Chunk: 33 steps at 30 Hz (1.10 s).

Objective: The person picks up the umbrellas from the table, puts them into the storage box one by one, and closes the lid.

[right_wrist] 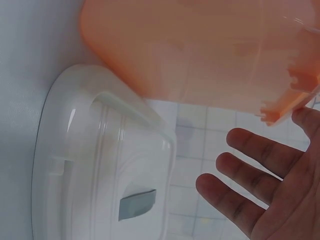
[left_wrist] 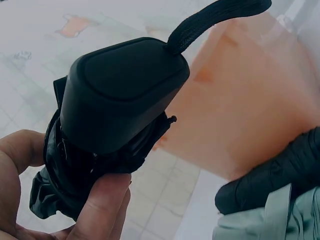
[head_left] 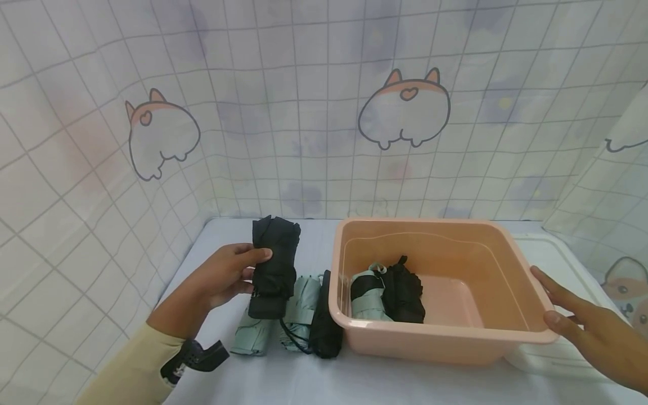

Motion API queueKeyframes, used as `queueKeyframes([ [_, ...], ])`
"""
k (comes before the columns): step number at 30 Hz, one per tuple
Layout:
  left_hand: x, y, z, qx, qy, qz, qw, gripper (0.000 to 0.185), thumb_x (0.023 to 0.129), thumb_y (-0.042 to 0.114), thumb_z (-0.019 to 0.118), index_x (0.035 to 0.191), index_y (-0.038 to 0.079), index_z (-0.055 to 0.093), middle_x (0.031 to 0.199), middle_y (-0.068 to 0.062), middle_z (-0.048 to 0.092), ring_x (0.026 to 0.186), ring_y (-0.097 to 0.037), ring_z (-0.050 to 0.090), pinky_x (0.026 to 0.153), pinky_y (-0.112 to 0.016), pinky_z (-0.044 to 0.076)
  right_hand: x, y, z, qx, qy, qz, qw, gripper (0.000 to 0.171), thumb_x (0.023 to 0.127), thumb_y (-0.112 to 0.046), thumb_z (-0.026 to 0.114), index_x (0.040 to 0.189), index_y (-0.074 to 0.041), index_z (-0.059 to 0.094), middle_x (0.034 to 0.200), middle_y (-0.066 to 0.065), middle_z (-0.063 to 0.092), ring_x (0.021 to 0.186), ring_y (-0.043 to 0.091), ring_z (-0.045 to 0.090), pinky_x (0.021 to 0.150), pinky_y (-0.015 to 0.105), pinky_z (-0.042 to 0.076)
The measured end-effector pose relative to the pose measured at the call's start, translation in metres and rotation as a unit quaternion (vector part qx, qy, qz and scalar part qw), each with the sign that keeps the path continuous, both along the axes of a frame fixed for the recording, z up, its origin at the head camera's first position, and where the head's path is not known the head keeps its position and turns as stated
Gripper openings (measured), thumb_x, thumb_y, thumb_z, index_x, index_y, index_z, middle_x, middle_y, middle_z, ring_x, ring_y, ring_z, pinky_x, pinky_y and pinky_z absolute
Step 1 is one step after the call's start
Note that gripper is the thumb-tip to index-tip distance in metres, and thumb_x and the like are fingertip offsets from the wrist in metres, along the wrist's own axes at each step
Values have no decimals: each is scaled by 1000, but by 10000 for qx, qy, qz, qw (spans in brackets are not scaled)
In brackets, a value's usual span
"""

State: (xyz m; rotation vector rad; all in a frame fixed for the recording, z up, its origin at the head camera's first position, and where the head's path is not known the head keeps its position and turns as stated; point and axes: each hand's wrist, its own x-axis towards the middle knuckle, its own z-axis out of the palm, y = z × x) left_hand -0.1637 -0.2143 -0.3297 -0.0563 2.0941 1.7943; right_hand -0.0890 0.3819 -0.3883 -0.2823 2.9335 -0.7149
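Observation:
My left hand [head_left: 225,275] grips a folded black umbrella [head_left: 275,259], held upright above the table with its wrist strap hanging. The left wrist view shows the flat end of its handle [left_wrist: 130,75], thumb and fingers around the cloth. Below it lie two pale green folded umbrellas, one left [head_left: 251,337] and one further right [head_left: 305,301], beside another black umbrella [head_left: 326,326]. A peach plastic bin [head_left: 425,340] holds a pale green umbrella [head_left: 368,304] and a black one [head_left: 403,292] at its left end. My right hand [head_left: 594,332] touches the bin's right rim, fingers extended.
A white plastic lid or box [right_wrist: 110,150] lies right of the bin, partly under its overhanging rim. The table [head_left: 283,382] has a white cover. Grid-patterned curtains [head_left: 324,112] with cartoon dogs enclose its back and sides.

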Motion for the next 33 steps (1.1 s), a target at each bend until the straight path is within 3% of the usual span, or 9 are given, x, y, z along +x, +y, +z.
queueKeyframes([
  [11, 2, 17, 11, 137, 82, -80, 9998, 80, 98, 33, 70, 154, -6, 28, 138, -23, 52, 117, -36, 59, 93, -42, 54, 1, 0, 0, -50, 37, 68, 10000, 69, 111, -38, 40, 164, -29, -4, 146, 45, 34, 89, 54, 67, 51, 59, 53],
  [18, 2, 27, 16, 199, 59, -38, 9998, 80, 97, 33, 71, 154, -5, 29, 137, -22, 53, 114, -34, 59, 91, -39, 55, 1, 2, -3, -85, 25, 39, 10000, 70, 111, -38, 41, 164, -33, -5, 147, 44, 35, 88, 51, 69, 51, 59, 53],
  [28, 2, 41, 21, 215, -25, -30, 9998, 90, 96, 34, 72, 158, -5, 19, 143, -22, 51, 125, -37, 56, 106, -54, 45, -1, 1, 1, -5, -156, 10, 9999, 71, 111, -39, 40, 163, -32, -8, 149, 45, 30, 90, 51, 68, 52, 60, 53],
  [33, 1, 51, 23, 191, -2, -111, 9998, 92, 95, 35, 73, 158, -5, 20, 141, -22, 53, 124, -38, 58, 106, -55, 45, 0, -1, 4, 34, -159, 31, 9999, 71, 111, -39, 40, 163, -30, -8, 148, 46, 30, 91, 53, 67, 52, 62, 53],
])
